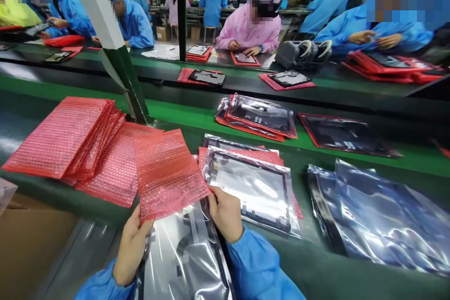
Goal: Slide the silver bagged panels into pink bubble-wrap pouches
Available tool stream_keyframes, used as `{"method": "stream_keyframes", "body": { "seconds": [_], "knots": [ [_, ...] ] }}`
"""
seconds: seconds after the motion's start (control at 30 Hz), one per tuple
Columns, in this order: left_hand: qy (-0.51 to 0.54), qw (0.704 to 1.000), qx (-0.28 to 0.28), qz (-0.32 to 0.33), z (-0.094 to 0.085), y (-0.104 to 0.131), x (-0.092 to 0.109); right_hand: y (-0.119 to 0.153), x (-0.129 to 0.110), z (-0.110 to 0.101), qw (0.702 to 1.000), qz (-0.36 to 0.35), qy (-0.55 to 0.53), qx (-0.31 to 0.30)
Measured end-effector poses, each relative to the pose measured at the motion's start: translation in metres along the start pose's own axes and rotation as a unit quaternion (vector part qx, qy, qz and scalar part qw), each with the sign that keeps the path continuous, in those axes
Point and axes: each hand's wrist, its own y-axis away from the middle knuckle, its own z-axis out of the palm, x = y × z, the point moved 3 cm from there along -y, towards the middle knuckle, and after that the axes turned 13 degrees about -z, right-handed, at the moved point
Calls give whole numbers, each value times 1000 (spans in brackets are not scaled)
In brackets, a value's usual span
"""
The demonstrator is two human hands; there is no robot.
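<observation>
A red bubble-wrap bag (168,171) is held up in front of me by its two near corners. My left hand (131,246) pinches the near left corner, thumb on top. At the other corner, my right hand (226,209) is closed on the bag's edge. Below the bag, close to my body, a flat panel in a shiny clear-grey sleeve (183,262) lies partly covered. Right of my right hand rests a similar sleeved panel (249,183), with red bubble wrap under it. Left of the held bag spreads a pile of red bubble-wrap bags (59,136).
Shiny silver-blue sleeves (390,215) lie at the right. Farther back are stacked sleeved panels (262,112) and another panel (346,133). A slanted post (119,65) rises behind the red pile. A cardboard box (31,239) is at lower left. Co-workers sit across the line.
</observation>
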Motion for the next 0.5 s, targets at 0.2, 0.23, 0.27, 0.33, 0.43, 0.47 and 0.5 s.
{"method": "stream_keyframes", "body": {
  "seconds": [0.2,0.23,0.27,0.33,0.43,0.47,0.5],
  "knots": [
    [-76,987,139,9,-27,-2,-25,47,-33,-9,994,-84,21,-64],
    [-105,984,142,21,-32,-3,-29,53,-34,-8,994,-83,26,-72],
    [-137,979,145,40,-36,-3,-33,58,-34,-8,993,-82,27,-78],
    [-201,963,156,93,-43,1,-37,65,-33,-8,994,-75,15,-81],
    [-258,941,154,154,-51,22,-38,77,-37,-12,992,-57,-44,-100],
    [-264,940,142,161,-52,32,-37,82,-40,-16,992,-37,-63,-104],
    [-268,942,120,161,-52,42,-36,87,-43,-21,991,0,-80,-105]
  ]
}}
